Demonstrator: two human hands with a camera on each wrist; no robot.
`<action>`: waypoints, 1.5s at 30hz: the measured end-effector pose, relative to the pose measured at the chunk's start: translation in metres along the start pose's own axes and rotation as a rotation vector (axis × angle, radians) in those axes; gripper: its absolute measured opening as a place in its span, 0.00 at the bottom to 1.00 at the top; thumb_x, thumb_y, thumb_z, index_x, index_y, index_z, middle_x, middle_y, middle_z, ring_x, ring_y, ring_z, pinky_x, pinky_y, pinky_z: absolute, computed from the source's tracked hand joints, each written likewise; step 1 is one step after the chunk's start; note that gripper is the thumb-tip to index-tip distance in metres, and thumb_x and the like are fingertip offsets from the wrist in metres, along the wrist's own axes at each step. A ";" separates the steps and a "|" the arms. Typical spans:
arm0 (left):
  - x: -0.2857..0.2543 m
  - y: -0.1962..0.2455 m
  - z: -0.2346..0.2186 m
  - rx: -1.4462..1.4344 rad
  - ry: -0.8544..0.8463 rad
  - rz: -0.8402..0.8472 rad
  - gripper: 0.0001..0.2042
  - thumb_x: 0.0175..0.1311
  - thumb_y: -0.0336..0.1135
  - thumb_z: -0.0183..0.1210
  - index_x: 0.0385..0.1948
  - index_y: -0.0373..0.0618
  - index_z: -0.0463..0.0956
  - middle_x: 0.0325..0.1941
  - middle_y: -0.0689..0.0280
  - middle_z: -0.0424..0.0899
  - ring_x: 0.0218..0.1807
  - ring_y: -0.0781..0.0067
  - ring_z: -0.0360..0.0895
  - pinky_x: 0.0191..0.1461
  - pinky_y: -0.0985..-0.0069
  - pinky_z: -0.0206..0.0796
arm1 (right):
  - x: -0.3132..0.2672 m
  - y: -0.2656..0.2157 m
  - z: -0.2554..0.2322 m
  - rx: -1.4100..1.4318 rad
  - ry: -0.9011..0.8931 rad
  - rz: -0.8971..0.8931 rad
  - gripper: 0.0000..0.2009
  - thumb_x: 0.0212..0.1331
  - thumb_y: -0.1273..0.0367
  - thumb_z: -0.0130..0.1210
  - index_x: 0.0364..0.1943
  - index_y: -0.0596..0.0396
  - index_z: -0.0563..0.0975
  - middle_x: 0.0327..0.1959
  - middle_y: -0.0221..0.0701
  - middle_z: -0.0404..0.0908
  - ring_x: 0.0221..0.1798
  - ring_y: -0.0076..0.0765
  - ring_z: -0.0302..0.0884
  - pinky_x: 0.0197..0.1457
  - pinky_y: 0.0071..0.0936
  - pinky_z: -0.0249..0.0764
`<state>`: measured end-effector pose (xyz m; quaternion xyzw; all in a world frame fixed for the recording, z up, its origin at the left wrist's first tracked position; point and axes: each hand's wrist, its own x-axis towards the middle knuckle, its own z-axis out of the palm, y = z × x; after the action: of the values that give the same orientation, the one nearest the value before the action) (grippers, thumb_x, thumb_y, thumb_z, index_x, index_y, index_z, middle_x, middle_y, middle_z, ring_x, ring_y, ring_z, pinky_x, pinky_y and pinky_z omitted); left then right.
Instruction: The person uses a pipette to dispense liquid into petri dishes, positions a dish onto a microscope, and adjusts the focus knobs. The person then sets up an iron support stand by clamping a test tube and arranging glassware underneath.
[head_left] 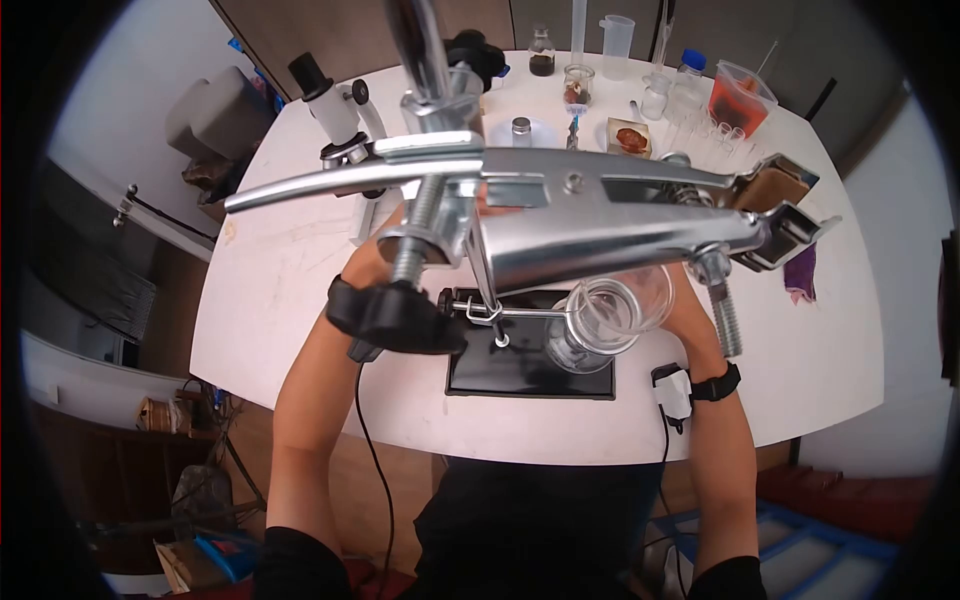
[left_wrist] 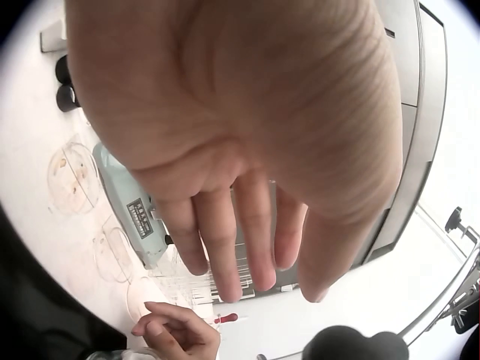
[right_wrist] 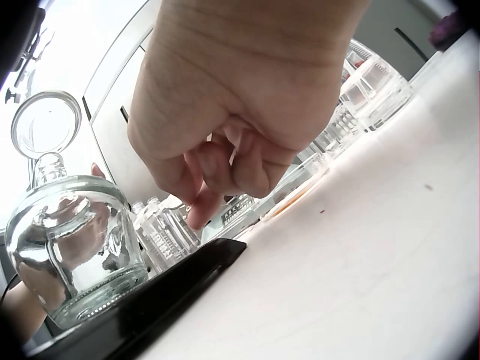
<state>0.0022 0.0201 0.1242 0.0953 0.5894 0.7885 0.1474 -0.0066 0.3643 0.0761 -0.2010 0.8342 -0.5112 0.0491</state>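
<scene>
My left hand (left_wrist: 240, 150) is held out flat in the left wrist view, palm showing, fingers straight and nothing in them. My right hand (right_wrist: 240, 112) has its fingers loosely curled, and no object shows in them. It hangs beside a clear glass bottle (right_wrist: 75, 247). That bottle stands on the black base (head_left: 530, 388) of a lab stand, under a glass funnel (head_left: 655, 300) beside a ring clamp (head_left: 485, 312). A large metal clamp (head_left: 610, 235) on the stand's upper rod fills the head view's middle and hides most of both hands.
A microscope (head_left: 335, 115) stands at the back left. Along the back are a jar (head_left: 578, 88), a plastic measuring cup (head_left: 617, 45), a blue-capped bottle (head_left: 688, 80) and a tub of red contents (head_left: 742, 97). Petri dishes (left_wrist: 73, 178) lie near a grey-green device (left_wrist: 133, 214).
</scene>
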 end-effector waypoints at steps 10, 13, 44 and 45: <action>-0.015 -0.044 0.011 -0.113 0.179 0.153 0.03 0.63 0.24 0.58 0.36 0.39 0.75 0.34 0.62 0.81 0.37 0.71 0.80 0.46 0.74 0.74 | -0.005 -0.008 -0.003 0.059 0.064 -0.050 0.10 0.56 0.69 0.62 0.39 0.60 0.81 0.31 0.27 0.83 0.32 0.21 0.77 0.39 0.21 0.74; -0.018 -0.041 0.005 -0.001 0.113 0.119 0.03 0.63 0.25 0.58 0.36 0.38 0.75 0.34 0.62 0.81 0.37 0.72 0.80 0.45 0.74 0.74 | 0.003 0.006 -0.014 0.149 -0.051 -0.009 0.15 0.59 0.75 0.54 0.51 0.61 0.75 0.36 0.33 0.81 0.44 0.29 0.78 0.51 0.24 0.73; -0.047 -0.077 -0.054 0.102 -0.189 0.264 0.05 0.59 0.26 0.61 0.34 0.34 0.82 0.33 0.62 0.85 0.35 0.77 0.81 0.46 0.81 0.73 | 0.091 -0.052 -0.083 -0.365 0.284 -0.155 0.11 0.54 0.70 0.64 0.39 0.62 0.81 0.28 0.29 0.81 0.30 0.20 0.72 0.35 0.20 0.70; -0.047 -0.076 -0.054 0.099 -0.187 0.256 0.05 0.60 0.26 0.61 0.34 0.34 0.82 0.33 0.62 0.85 0.35 0.77 0.81 0.46 0.81 0.73 | 0.096 -0.039 -0.094 -0.236 0.255 -0.182 0.12 0.54 0.69 0.65 0.39 0.62 0.82 0.26 0.29 0.80 0.30 0.20 0.71 0.34 0.19 0.69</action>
<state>0.0378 -0.0246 0.0372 0.2494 0.5942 0.7587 0.0951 -0.1103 0.3898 0.1659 -0.2135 0.8662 -0.4334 -0.1273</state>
